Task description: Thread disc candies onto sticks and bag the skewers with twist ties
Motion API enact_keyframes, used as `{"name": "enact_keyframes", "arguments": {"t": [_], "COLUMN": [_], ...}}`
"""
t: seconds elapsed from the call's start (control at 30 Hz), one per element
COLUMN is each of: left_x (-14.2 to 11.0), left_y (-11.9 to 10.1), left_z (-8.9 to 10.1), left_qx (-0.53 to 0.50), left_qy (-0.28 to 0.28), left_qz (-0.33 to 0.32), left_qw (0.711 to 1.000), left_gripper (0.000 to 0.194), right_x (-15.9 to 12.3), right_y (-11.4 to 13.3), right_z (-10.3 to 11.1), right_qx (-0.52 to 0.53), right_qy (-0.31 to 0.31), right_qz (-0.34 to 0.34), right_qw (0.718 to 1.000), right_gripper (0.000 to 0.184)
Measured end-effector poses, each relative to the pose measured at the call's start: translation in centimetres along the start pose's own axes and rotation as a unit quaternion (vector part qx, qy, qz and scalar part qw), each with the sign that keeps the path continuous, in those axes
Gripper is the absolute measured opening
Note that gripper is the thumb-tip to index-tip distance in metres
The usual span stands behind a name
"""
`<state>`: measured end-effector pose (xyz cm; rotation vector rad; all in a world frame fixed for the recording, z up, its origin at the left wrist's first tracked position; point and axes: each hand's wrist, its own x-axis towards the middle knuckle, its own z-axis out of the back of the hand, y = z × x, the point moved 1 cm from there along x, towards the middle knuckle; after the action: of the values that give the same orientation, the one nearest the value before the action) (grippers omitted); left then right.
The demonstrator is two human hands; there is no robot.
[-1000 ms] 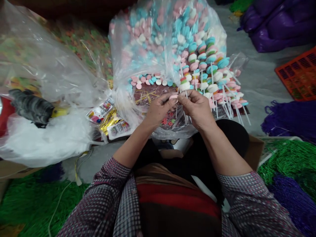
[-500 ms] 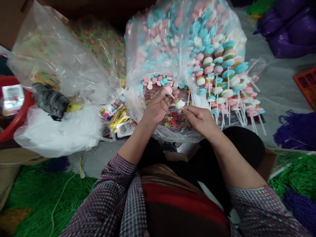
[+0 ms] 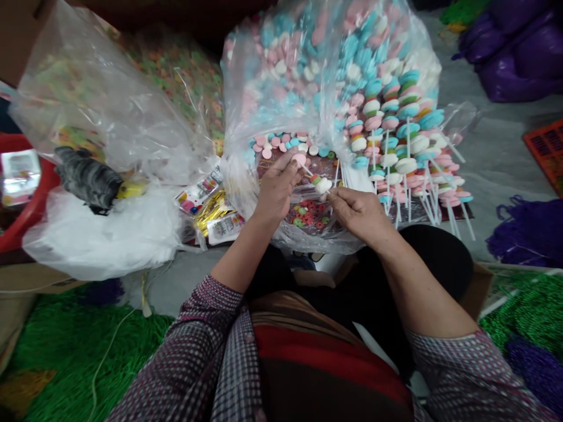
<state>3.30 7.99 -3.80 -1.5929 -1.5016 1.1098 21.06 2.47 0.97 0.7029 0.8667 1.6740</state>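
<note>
Between my hands is a thin white stick (image 3: 307, 170) with a white marshmallow (image 3: 322, 186) and red and green ring candies threaded on it. The fingers of my left hand (image 3: 277, 184) pinch a round pink marshmallow (image 3: 299, 159) at the stick's upper left end. At the other end, my right hand (image 3: 357, 212) grips the stick just below the white marshmallow. Beneath them, red and green ring candies (image 3: 309, 214) lie on the brown surface. A row of loose pink, blue and white marshmallows (image 3: 275, 142) lies beyond my left hand.
Behind stands a large clear bag (image 3: 281, 76) of marshmallows. Finished-looking candy skewers (image 3: 407, 140) are piled at the right, sticks toward me. On the left are a bag of ring candies (image 3: 185, 88), a white plastic bag (image 3: 109, 234), a red basin (image 3: 44, 205) and gold twist ties (image 3: 211, 212).
My left hand has turned slightly, with the pink marshmallow now against the stick's tip. The stick and my right hand have shifted a little to the right.
</note>
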Motion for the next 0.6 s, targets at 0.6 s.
{"name": "enact_keyframes", "arguments": {"t": [0.6], "left_x": [0.1], "left_y": [1.9], "left_z": [0.9], "left_qx": [0.297], "left_qy": [0.028], "left_qz": [-0.244], "left_qw": [0.923], "left_gripper": [0.040], "right_x": [-0.8], "right_y": [-0.1], "right_z": [-1.3], "right_qx": [0.097], "right_qy": [-0.010], "right_qz": [-0.099], "right_qw": [0.990], "right_gripper": [0.037]}}
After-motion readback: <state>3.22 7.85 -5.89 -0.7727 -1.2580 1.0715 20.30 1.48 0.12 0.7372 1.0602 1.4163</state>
